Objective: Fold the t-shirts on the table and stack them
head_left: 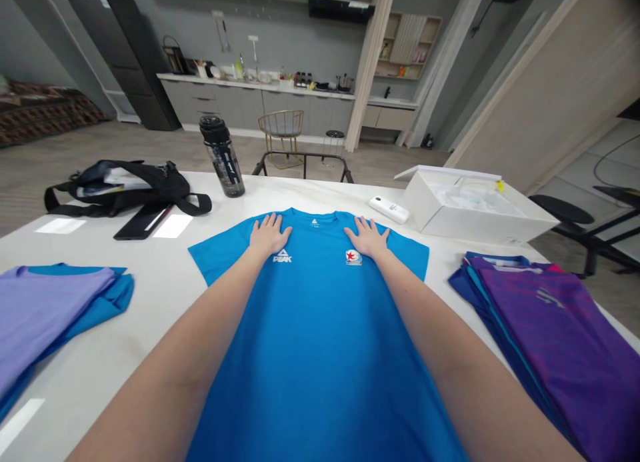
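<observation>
My left hand (269,234) lay palm down near the left shoulder of the blue PEAK T-shirt (320,329), fingers spread, gripping nothing. My right hand (369,237) lay the same way near the other shoulder, fingers fanned out and pinching no cloth. The white PEAK logo (283,256) showed just below my left fingers, and the red-star crest (353,257) sat just beside my right palm. Between my hands was the collar (314,217), at the far end of the shirt, which lay face up, sleeves out to both sides, on the white table (160,282).

I judged this to be smoothing work, best done with flat palms and light, even pressure, pushing outward from the middle toward the sleeves; hooked fingertips could drag the thin cloth into new creases, and uneven hands could skew the collar.

Left of the shirt lay a lavender T-shirt (45,315) with a blue garment (113,299) under it. To its right was a stack of folded garments topped by a purple jersey (555,335). Beyond the left sleeve were a dark phone-like slab (143,222), a black strap bag (125,189) and a black-lidded bottle (223,159). Beyond the right sleeve were a white remote-like device (389,209) and a white box (480,225), its lid raised.
</observation>
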Demonstrator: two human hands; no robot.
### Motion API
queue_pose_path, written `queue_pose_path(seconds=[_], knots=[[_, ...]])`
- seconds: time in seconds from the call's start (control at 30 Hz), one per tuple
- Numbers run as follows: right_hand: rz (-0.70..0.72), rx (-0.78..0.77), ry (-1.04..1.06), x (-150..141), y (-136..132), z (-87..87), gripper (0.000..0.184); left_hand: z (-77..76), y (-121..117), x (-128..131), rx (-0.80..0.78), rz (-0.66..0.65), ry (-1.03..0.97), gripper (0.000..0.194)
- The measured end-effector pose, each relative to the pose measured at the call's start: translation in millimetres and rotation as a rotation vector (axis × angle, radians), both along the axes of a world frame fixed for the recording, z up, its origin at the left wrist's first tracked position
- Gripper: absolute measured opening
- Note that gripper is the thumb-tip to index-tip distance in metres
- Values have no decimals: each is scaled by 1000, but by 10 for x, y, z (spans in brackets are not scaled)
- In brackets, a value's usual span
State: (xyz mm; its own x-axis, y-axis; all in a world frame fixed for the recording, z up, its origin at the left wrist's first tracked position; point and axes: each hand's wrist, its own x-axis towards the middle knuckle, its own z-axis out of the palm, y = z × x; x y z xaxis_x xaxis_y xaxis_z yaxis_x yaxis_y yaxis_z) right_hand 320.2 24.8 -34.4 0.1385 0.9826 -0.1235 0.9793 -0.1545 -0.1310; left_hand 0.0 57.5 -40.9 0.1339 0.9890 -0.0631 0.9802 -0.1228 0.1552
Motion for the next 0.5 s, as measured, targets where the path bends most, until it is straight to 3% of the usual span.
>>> queue_pose_path(seconds=[0.2,0.33,0.5], knots=[[141,205,-30,-314,-28,-8,74,-48,-224,210,147,-123,5,67],[128,65,65,-548,-13,-53,82,-62,-338,296,42,-105,-32,69],[75,19,60,-537,141,-85,83,-41,-312,294,34,-87,-41,70]])
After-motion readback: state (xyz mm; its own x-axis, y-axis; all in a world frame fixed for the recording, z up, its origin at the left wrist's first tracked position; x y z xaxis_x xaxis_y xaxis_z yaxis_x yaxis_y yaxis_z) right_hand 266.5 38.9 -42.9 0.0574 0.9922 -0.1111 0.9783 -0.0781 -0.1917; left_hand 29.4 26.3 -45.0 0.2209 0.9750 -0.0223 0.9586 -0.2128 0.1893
